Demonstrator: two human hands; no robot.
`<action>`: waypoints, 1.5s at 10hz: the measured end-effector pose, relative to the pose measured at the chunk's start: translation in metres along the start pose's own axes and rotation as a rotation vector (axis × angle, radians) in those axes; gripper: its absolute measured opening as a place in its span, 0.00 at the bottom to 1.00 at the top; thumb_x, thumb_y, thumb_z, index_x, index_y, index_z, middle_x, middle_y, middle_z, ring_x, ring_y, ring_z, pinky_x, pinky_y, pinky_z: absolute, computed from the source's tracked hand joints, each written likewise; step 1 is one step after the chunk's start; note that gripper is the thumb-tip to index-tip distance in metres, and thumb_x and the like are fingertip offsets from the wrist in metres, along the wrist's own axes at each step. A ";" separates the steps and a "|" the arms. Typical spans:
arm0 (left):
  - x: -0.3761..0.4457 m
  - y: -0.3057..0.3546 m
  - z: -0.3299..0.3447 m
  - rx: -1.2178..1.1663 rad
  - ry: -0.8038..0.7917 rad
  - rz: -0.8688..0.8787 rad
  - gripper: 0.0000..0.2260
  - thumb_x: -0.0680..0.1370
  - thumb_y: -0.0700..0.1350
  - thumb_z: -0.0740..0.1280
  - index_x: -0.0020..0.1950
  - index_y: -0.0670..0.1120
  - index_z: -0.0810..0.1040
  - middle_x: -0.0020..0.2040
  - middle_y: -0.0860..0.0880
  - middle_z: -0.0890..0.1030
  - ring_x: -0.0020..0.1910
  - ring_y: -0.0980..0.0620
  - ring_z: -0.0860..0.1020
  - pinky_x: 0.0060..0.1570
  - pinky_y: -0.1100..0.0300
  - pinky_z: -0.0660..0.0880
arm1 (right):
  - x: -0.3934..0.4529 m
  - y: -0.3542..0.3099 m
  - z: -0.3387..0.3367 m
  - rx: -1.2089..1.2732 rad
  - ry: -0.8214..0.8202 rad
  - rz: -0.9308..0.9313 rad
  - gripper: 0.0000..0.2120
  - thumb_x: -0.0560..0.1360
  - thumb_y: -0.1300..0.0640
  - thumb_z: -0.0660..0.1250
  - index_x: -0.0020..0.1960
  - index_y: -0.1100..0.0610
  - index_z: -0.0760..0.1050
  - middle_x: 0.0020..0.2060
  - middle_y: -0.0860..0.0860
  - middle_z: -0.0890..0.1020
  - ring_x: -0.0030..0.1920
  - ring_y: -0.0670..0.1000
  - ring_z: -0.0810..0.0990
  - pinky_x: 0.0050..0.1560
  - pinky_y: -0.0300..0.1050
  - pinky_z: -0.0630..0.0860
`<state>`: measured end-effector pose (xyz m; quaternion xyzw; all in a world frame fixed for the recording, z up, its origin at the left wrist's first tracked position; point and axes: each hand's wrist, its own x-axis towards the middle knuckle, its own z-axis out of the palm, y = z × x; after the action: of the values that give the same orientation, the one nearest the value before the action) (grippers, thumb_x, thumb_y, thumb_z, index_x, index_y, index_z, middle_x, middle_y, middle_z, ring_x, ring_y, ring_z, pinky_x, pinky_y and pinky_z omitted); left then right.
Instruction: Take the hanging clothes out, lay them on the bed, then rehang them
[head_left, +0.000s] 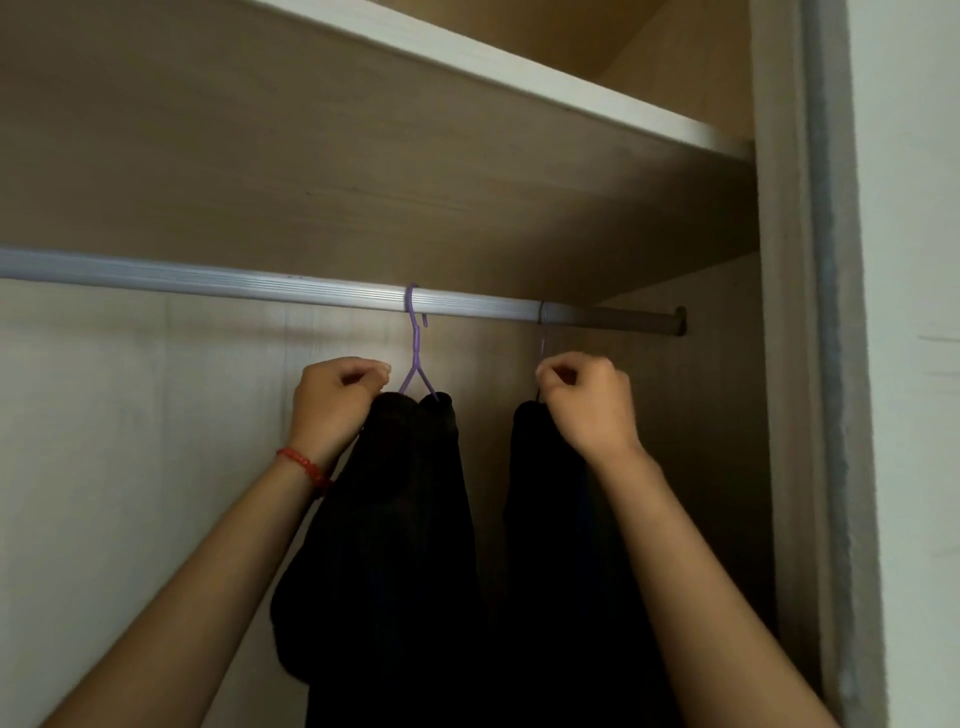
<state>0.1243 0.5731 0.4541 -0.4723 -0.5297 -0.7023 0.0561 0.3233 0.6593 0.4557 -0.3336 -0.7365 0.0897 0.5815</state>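
Two black garments hang from a silver rail (208, 280) inside a wardrobe. The left garment (400, 519) is on a purple hanger (415, 353) hooked over the rail. My left hand (337, 400), with a red cord at the wrist, grips the top of that garment just left of the hanger's neck. The right garment (550, 545) hangs on a second hanger (542, 338) whose thin neck shows faintly under the rail. My right hand (587, 400) grips the top of this garment at the hanger's neck. Both hangers' shoulders are hidden under the cloth.
A wooden shelf (519, 78) runs above the rail. The wardrobe's right side wall (779, 364) stands close beside the right garment, with a white wall (914, 312) past it. The rail's left stretch carries no hangers.
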 end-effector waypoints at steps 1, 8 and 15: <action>-0.030 0.004 -0.012 0.166 0.085 0.126 0.07 0.75 0.40 0.66 0.49 0.40 0.82 0.46 0.48 0.80 0.47 0.53 0.77 0.49 0.65 0.69 | -0.023 -0.008 0.007 -0.069 -0.020 -0.126 0.12 0.76 0.56 0.61 0.56 0.55 0.79 0.56 0.54 0.79 0.58 0.55 0.75 0.56 0.48 0.74; -0.394 -0.161 -0.172 0.786 -0.095 -0.598 0.19 0.74 0.57 0.62 0.56 0.46 0.79 0.48 0.53 0.78 0.50 0.51 0.79 0.48 0.58 0.75 | -0.382 0.120 0.127 0.045 -0.725 -0.228 0.22 0.72 0.54 0.50 0.52 0.60 0.80 0.48 0.56 0.83 0.52 0.55 0.81 0.52 0.46 0.77; -0.824 -0.128 -0.425 0.714 0.252 -1.781 0.13 0.76 0.49 0.63 0.59 0.48 0.77 0.58 0.47 0.80 0.56 0.47 0.78 0.56 0.58 0.74 | -0.713 -0.018 0.170 -0.189 -1.911 -0.404 0.17 0.80 0.55 0.53 0.67 0.57 0.67 0.66 0.52 0.71 0.64 0.51 0.71 0.53 0.40 0.68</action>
<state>0.2447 -0.0579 -0.2272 0.2259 -0.8657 -0.3309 -0.3000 0.2325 0.2642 -0.1552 -0.0335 -0.9445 0.1614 -0.2841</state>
